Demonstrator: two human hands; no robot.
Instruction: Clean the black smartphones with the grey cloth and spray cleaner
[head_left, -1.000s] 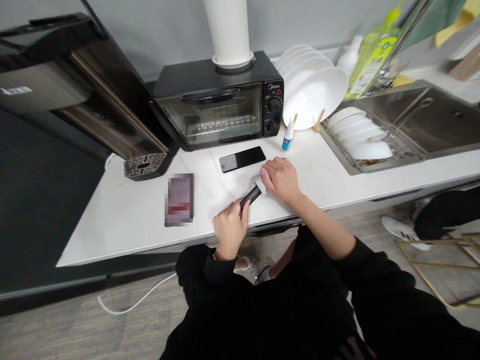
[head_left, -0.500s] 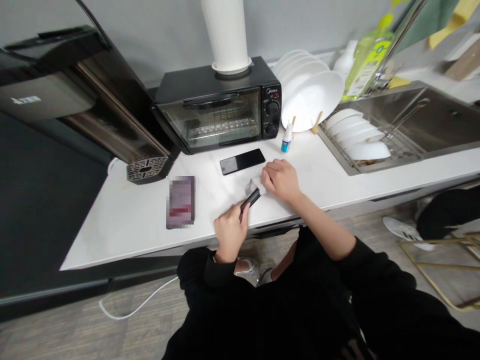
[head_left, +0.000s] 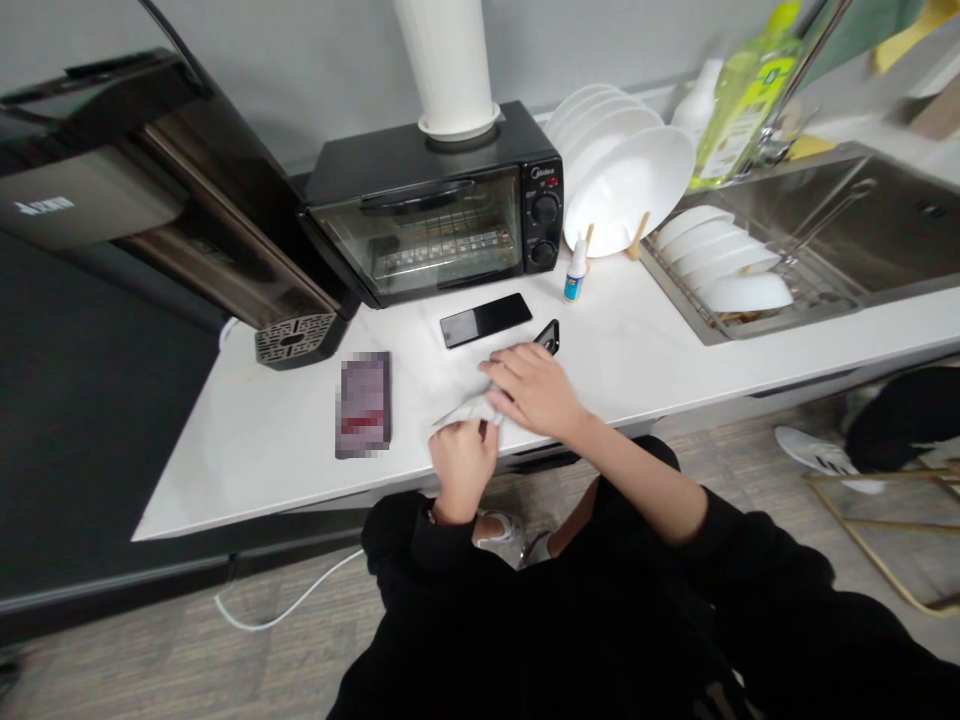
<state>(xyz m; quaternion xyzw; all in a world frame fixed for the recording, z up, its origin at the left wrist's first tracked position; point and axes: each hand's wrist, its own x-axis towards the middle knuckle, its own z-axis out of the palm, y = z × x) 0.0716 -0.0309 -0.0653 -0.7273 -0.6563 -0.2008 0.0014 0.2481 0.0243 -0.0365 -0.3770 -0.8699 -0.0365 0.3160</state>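
Note:
My left hand (head_left: 463, 462) is closed on a crumpled white cloth (head_left: 469, 410) near the counter's front edge. My right hand (head_left: 534, 388) reaches over the other end of the cloth, its fingers partly hiding it; whether they grip it is unclear. Just beyond my right hand, a small black object (head_left: 550, 338) lies on the counter, partly covered by that hand. A black phone (head_left: 486, 321) lies flat in front of the oven. To its right stands a small white bottle with a blue label (head_left: 574, 276).
A blurred purple item (head_left: 364, 405) lies left on the white counter (head_left: 255, 440). Behind are a black toaster oven (head_left: 435, 230), a drink machine (head_left: 225, 220) and white plates (head_left: 626, 190). A sink (head_left: 885, 220) with bowls is at right. Another person's shoe (head_left: 825, 460) shows below.
The black object has left my left hand and now lies beyond my right hand. My right hand has moved left and nearer. The white cloth now stretches to my left hand.

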